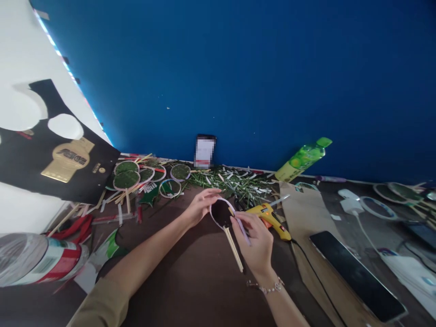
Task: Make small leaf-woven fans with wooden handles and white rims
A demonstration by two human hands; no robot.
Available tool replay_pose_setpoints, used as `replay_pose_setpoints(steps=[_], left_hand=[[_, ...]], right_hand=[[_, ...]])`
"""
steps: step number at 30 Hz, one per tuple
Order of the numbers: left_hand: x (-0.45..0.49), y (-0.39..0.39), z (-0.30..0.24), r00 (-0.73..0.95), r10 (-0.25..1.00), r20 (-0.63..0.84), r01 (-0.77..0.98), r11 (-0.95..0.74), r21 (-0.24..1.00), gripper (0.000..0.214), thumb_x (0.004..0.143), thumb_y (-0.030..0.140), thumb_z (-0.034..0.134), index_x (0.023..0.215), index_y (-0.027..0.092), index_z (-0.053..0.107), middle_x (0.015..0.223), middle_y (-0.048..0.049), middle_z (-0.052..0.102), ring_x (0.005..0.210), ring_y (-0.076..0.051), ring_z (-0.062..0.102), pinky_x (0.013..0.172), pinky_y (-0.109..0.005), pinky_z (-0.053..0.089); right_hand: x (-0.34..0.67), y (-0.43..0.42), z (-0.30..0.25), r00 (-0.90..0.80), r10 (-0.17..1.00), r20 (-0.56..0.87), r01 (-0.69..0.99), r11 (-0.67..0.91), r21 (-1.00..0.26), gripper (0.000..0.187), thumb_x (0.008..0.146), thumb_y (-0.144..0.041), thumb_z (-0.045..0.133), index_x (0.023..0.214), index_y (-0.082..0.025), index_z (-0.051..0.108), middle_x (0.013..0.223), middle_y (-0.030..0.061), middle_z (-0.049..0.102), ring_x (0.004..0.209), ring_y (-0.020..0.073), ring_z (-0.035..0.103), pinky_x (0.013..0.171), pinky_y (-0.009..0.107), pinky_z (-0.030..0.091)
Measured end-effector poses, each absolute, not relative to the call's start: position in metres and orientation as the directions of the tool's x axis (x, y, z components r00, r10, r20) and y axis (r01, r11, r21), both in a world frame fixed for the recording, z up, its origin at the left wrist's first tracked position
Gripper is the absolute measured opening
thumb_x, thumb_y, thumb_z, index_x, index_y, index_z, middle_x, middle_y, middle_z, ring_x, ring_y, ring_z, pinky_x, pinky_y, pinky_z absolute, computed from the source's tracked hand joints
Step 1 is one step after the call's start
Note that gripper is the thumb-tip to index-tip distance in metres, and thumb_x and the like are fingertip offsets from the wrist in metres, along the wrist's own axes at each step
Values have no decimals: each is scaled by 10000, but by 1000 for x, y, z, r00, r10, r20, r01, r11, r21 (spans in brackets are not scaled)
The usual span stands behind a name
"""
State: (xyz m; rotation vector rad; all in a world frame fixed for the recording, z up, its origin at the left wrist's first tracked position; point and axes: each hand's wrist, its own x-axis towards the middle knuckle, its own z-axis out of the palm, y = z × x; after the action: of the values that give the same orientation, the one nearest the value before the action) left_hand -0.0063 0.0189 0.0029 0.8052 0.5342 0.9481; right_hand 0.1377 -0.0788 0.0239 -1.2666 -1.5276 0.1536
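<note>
A small round fan [220, 213] with a pale lilac rim is held up over the dark table. Pale wooden sticks [233, 250] hang from its lower edge as a handle. My left hand [201, 208] grips the rim at the left, its fingers curled behind it. The thumb and fingers of my right hand [254, 240] are closed on a lilac strip [243, 232] along the fan's right side. Whether the dark centre is filled or see-through I cannot tell. Just beyond my right hand lies a yellow glue gun [270, 220].
Green and white clippings [235, 184] lie along the blue wall, near several finished round fans [126, 177] and a propped phone [204, 152]. At right are a tilted green bottle [301, 161], cardboard [301, 213], a black phone [357, 274] and cables. A large plastic jar [44, 260] stands left.
</note>
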Motion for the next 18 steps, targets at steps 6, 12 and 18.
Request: replay_pose_setpoints(steps=[6, 12, 18], left_hand=[[-60, 42, 59, 498, 800, -335, 458, 86, 885, 400, 739, 508, 547, 785, 133, 678, 772, -88, 667, 737, -201, 612, 699, -304, 429], [-82, 34, 110, 351, 919, 181, 779, -394, 488, 306, 730, 386, 610, 976, 206, 643, 948, -77, 668, 927, -230, 591, 818, -340, 417], [-39, 29, 88, 742, 634, 218, 222, -540, 812, 333, 718, 369, 650, 1010, 208, 660, 1080, -58, 651, 1018, -196, 574, 896, -300, 409]], right_hand=[[151, -78, 39, 140, 771, 621, 619, 421, -663, 74, 773, -174, 590, 841, -197, 610, 857, 56, 633, 801, 169, 611, 693, 302, 535], [153, -75, 55, 33, 803, 594, 621, 449, -642, 61, 783, -178, 572, 829, -203, 605, 855, 52, 636, 786, 160, 613, 663, 274, 528], [142, -75, 64, -23, 815, 579, 602, 473, -643, 69, 795, -175, 550, 824, -202, 607, 842, 47, 640, 771, 151, 614, 656, 261, 521]])
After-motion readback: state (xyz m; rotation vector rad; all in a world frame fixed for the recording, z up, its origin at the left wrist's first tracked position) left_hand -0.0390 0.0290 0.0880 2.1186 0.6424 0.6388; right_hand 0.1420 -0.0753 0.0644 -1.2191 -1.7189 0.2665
